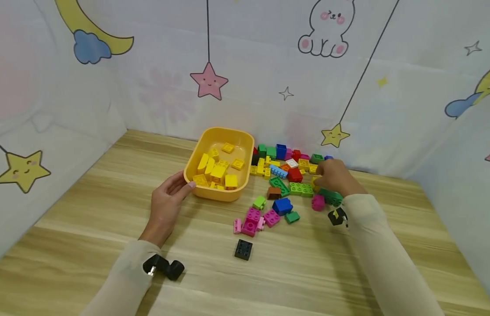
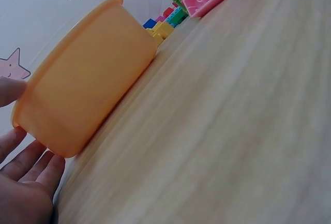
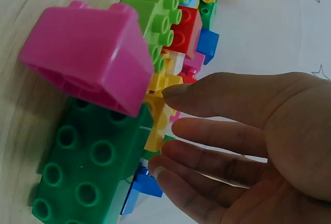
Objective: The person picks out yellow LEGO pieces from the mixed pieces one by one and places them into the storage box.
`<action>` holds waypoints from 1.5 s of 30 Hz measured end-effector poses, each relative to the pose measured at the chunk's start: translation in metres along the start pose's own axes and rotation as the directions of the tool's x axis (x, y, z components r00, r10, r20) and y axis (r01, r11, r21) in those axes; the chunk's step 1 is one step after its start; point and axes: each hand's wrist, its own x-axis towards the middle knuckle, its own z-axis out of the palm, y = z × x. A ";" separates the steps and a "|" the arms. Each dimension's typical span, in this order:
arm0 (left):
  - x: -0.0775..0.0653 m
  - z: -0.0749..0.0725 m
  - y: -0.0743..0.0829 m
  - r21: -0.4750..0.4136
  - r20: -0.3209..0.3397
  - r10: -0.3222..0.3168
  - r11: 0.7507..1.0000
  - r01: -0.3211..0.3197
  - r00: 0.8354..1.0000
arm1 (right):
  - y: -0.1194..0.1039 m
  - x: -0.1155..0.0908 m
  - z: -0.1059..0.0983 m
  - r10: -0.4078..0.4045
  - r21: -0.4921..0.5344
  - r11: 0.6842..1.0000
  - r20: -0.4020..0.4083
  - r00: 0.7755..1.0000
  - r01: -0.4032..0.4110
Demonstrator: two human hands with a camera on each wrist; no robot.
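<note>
My left hand grips the near-left corner of a yellow-orange plastic bin, thumb over the rim and fingers against its outer wall. Inside lie several yellow toy bricks. In the left wrist view the fingers show against the bin's lower end. My right hand reaches in at the right end of a pile of bricks. In the right wrist view its thumb and fingers are apart, tips close to a yellow brick. A dark green brick and a magenta brick lie beside it.
Mixed bricks spread right of the bin, including a red brick, a light green brick and a blue brick. Nearer are magenta bricks and a black brick. A printed cloth stands behind the table.
</note>
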 end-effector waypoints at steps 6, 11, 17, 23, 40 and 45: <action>0.001 0.000 -0.001 0.008 -0.004 0.006 1.000 -0.006 1.000 | 0.004 0.000 0.003 0.021 -0.006 1.000 -0.007 1.000 -0.021; 0.001 0.000 -0.001 0.008 -0.002 0.005 1.000 -0.005 1.000 | 0.000 0.001 0.005 0.016 0.019 1.000 -0.040 0.999 -0.015; 0.000 -0.001 -0.001 0.018 -0.005 -0.002 1.000 0.002 1.000 | -0.022 -0.001 -0.004 -0.061 -0.013 0.998 -0.129 0.990 0.060; 0.001 -0.001 0.000 0.011 -0.004 0.002 1.000 -0.002 1.000 | -0.059 -0.007 -0.016 -0.159 0.026 0.986 -0.205 0.966 0.168; -0.001 -0.003 -0.002 -0.016 0.010 -0.003 1.000 0.003 1.000 | -0.159 0.003 0.021 -0.481 0.111 0.841 -0.290 0.827 0.529; 0.000 -0.004 -0.001 -0.013 0.012 -0.002 1.000 0.002 1.000 | -0.164 0.007 0.032 -0.462 0.131 0.856 -0.237 0.854 0.500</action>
